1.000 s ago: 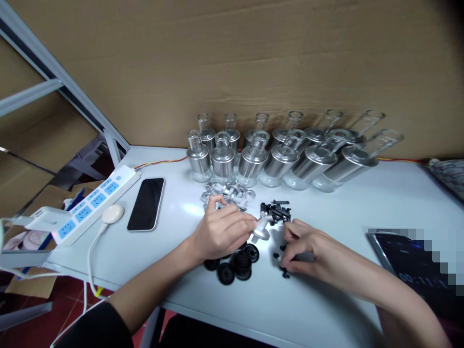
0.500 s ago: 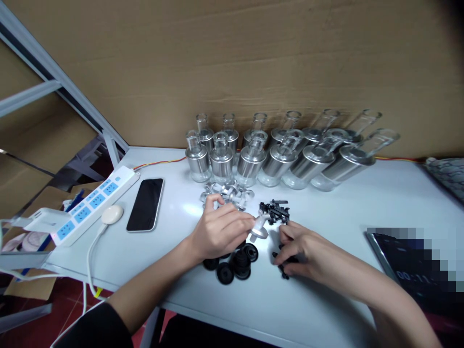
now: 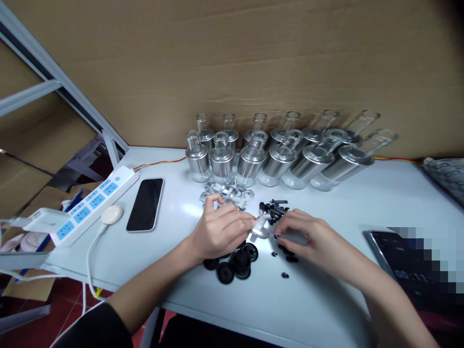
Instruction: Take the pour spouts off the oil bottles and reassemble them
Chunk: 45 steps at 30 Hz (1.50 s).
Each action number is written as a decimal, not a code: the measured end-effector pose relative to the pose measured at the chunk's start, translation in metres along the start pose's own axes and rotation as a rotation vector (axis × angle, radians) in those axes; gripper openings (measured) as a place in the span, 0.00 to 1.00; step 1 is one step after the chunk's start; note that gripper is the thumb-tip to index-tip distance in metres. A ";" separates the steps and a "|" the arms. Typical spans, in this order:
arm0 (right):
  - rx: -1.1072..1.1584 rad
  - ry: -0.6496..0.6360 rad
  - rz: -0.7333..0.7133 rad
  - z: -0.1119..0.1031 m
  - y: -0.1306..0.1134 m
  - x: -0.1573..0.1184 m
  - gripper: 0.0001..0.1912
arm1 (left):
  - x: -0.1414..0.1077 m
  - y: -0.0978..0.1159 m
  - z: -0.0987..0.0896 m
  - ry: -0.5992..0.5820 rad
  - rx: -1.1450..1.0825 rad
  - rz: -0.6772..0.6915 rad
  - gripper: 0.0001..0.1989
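My left hand point(image 3: 223, 229) pinches a silvery spout-like part point(image 3: 260, 229) with a round flange, over the middle of the table. Right of it, my right hand point(image 3: 302, 234) has thumb and forefinger closed on a small black piece point(image 3: 276, 236). Black strips and bits point(image 3: 273, 209) lie in a pile just beyond the hands. A few small black pieces point(image 3: 285, 275) are on the table below my right hand. Several round black caps point(image 3: 225, 273) sit in a cluster beneath my left hand. Behind my left hand is a heap of silvery parts point(image 3: 230, 191).
Two rows of glass bottles with metal sleeves point(image 3: 252, 161) stand at the back. On the left are a phone point(image 3: 145, 205), a power strip point(image 3: 96, 205) and a round white charger point(image 3: 112, 214). A dark device point(image 3: 395, 261) showing digits lies at the right.
My right hand has moved up and away from the small black pieces, toward the silvery part, with a small black piece in its fingertips. My left hand has hardly moved.
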State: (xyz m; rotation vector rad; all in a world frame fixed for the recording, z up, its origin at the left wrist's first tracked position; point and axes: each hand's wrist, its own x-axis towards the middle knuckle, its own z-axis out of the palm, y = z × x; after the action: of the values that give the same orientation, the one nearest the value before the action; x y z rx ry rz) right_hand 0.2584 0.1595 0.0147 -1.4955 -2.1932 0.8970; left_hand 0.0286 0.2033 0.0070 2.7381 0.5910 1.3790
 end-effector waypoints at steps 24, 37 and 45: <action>0.015 -0.240 0.060 0.000 -0.021 -0.005 0.10 | 0.001 0.000 -0.001 -0.005 0.012 -0.006 0.06; -0.024 -0.315 -0.070 0.006 -0.004 -0.004 0.07 | 0.000 0.000 -0.001 -0.003 0.012 -0.003 0.06; 0.022 -0.242 0.102 -0.003 -0.002 -0.009 0.13 | 0.000 0.000 -0.001 -0.001 0.011 -0.008 0.07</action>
State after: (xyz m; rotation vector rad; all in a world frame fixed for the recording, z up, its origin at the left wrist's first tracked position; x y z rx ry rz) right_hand 0.2618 0.1517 0.0190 -1.5722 -2.2799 1.1865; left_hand 0.0276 0.2031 0.0078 2.7416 0.6106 1.3769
